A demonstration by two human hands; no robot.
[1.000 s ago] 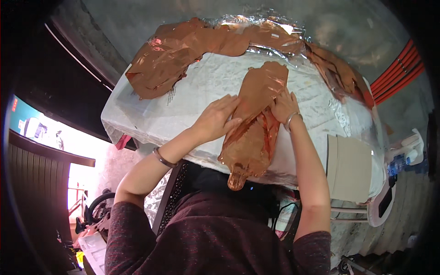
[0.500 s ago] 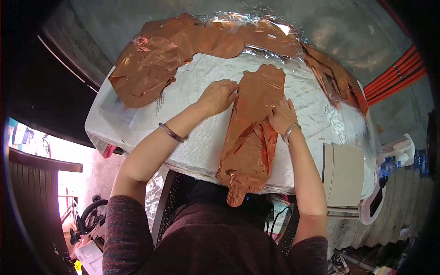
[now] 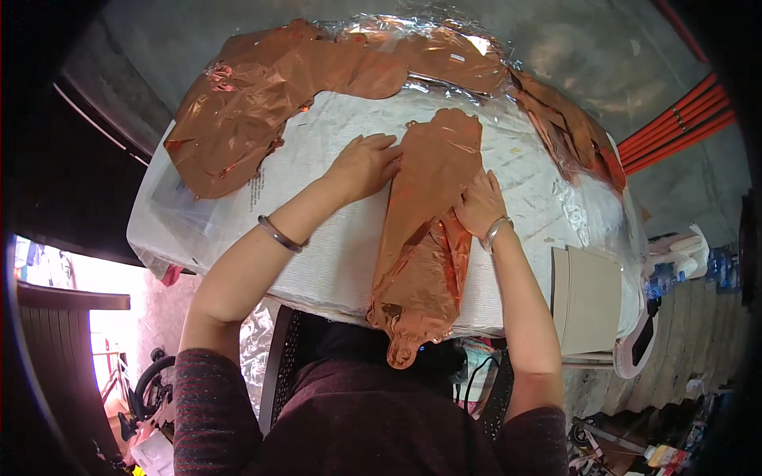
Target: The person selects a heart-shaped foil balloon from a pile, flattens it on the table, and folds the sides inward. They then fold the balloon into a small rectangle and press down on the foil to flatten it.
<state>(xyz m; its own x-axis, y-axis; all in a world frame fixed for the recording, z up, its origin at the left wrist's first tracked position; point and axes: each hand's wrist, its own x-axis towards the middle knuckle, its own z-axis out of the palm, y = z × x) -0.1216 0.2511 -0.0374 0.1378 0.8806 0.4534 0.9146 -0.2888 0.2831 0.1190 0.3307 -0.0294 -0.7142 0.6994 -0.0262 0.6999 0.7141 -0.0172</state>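
A person leans over a table (image 3: 333, 270) covered in white cloth and clear plastic, seen from above. The near edge of the table runs just below both wrists, and the bare white surface between and to the left of the hands offers open room. Beyond the fingertips, a heap of flattened copper foil balloons (image 3: 262, 103) curves along the far edge and down the right side, closing off that rim. A long copper foil balloon (image 3: 429, 214) lies flat between the hands, its rounded top just past the fingertips and its narrow tail hanging over the near edge below the wrists. The left hand (image 3: 363, 163) rests palm down with fingers spread and relaxed, fingertips touching the balloon's left edge; it grasps nothing. The right hand (image 3: 479, 205) lies flat on the balloon's right edge, fingers extended and pressing down, not closed around it. A bracelet circles each wrist. To the right of the right hand, near the table's corner, stands a stack of beige cards (image 3: 587, 297). Compared with half a second earlier, the left hand has slid slightly away from the balloon's top toward its left side, while the right hand stays in much the same place.
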